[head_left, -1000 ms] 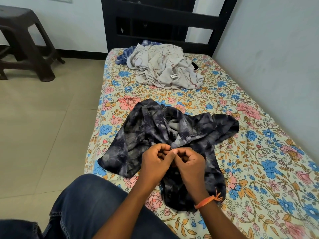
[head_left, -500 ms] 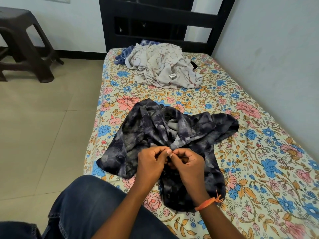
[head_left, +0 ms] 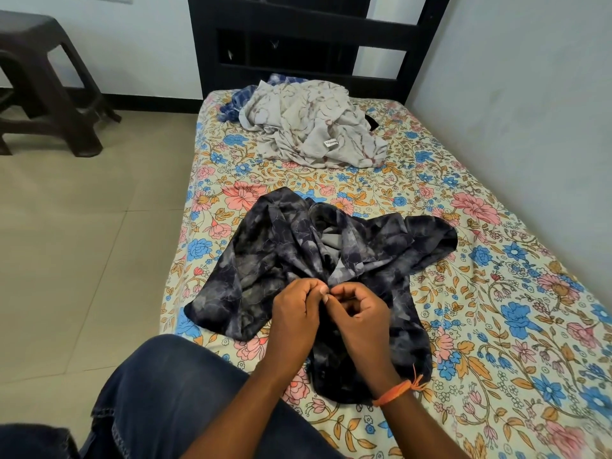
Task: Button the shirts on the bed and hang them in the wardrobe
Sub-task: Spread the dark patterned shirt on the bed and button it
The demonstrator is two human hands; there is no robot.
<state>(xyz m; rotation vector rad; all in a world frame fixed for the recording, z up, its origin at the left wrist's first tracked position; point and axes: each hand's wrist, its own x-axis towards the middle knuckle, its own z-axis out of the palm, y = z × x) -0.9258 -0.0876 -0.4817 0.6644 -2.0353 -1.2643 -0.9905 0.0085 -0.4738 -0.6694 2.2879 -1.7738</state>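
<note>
The bed (head_left: 496, 326), spread with a floral sheet, is seen to carry all the clothing: a pale printed shirt (head_left: 311, 127) is heaped near the dark headboard (head_left: 298, 28) over a blue checked garment (head_left: 238, 101), and a dark patterned shirt (head_left: 298, 246) is laid crumpled nearer the person. No wardrobe or hanger is shown, and no container is in view. The buttoning step is judged to be in hand, on the dark shirt. Its front edges are pinched together at the middle by the left hand (head_left: 294, 313) and the right hand (head_left: 364, 316), fingertips touching; the button itself cannot be made out. Next, a button must be pushed through its hole, then the following pair found.
</note>
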